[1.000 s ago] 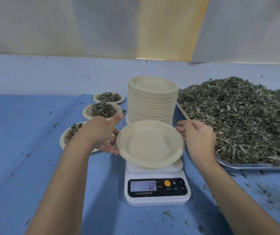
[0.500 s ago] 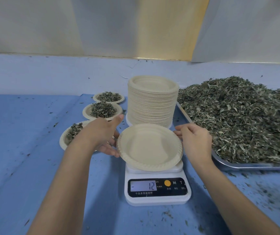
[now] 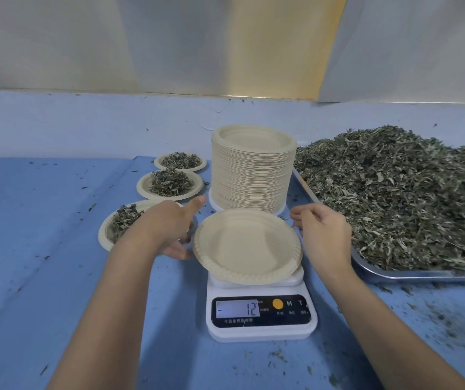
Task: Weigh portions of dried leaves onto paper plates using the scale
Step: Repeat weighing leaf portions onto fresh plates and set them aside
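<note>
Left hand (image 3: 169, 229): fingers straight at the left rim of the empty paper plate (image 3: 246, 246), thumb off it. Right hand (image 3: 324, 235): loosely curled, just beside the right rim, holding nothing. The plate sits on the scale (image 3: 262, 330), overhanging it. The display (image 3: 238, 308) shows minus 12. Risks: the plate likely tips if leaves from the dried leaves pile (image 3: 408, 198) land off-centre, and the reading may not have settled, giving a wrong portion.

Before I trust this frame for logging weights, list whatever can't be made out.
- Nearest filled plate: head view, left hand covers its right half.
- Metal tray: head view, cut off by the right edge.
- Scale button labels: head view, too small.
- Scale platform: head view, mostly hidden under the empty plate.
</note>
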{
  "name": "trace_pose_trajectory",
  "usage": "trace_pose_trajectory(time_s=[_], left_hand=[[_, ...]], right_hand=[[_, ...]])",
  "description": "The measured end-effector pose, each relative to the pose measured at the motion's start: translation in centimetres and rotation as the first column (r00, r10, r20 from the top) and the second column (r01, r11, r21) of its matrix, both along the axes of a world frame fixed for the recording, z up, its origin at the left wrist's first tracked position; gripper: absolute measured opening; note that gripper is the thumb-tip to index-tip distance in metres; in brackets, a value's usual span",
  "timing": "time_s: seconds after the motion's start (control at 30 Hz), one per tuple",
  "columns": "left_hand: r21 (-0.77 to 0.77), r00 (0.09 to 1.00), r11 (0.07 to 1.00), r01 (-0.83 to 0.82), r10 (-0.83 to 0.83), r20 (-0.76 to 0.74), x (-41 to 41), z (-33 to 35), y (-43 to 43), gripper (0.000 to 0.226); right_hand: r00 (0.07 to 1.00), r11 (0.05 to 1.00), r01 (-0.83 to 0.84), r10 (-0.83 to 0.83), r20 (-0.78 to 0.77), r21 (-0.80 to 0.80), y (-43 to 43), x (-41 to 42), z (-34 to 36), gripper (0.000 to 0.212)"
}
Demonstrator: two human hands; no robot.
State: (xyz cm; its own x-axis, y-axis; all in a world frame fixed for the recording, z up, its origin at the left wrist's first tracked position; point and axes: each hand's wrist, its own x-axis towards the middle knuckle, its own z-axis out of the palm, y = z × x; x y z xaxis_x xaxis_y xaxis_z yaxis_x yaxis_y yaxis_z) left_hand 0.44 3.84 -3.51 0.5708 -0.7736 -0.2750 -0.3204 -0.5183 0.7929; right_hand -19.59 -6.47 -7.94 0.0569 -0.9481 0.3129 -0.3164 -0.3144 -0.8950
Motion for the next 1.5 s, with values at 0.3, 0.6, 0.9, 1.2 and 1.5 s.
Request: trace_pose_trajectory(time_s=[0.3,0.6,0.9,1.2,1.5], left_hand=[[-0.460,0.902,0.860,0.220,0.000,0.432,-3.4,0.9,-1.3,0.023],[-0.489,0.856,0.742,0.460,-0.223,0.466,-10.9,1.6,-4.7,0.031],[-0.438,0.802,0.701,0.563,-0.335,0.494,-14.5,1.1,-6.0,0.026],[-0.449,0.826,0.713,0.538,-0.338,0.452,-14.5,1.0,-5.9,0.025],[-0.439,0.833,0.724,0.532,-0.352,0.427,-14.7,0.6,-6.1,0.024]], right_hand=[[0.998,0.971,-0.013,-0.002,-0.059,-0.238,-0.6,-1.1,1.2,0.025],[0.787,0.988,0.148,-0.143,-0.600,-0.042,-4.2,-5.5,1.9,0.039],[0.492,0.875,0.336,0.152,-0.857,0.349,-4.2,-6.4,2.3,0.058],[0.577,0.954,0.142,0.136,-0.805,0.263,-5.0,-6.1,1.9,0.041],[0.668,0.992,0.059,-0.123,-0.734,-0.112,-6.0,-7.8,2.2,0.035]])
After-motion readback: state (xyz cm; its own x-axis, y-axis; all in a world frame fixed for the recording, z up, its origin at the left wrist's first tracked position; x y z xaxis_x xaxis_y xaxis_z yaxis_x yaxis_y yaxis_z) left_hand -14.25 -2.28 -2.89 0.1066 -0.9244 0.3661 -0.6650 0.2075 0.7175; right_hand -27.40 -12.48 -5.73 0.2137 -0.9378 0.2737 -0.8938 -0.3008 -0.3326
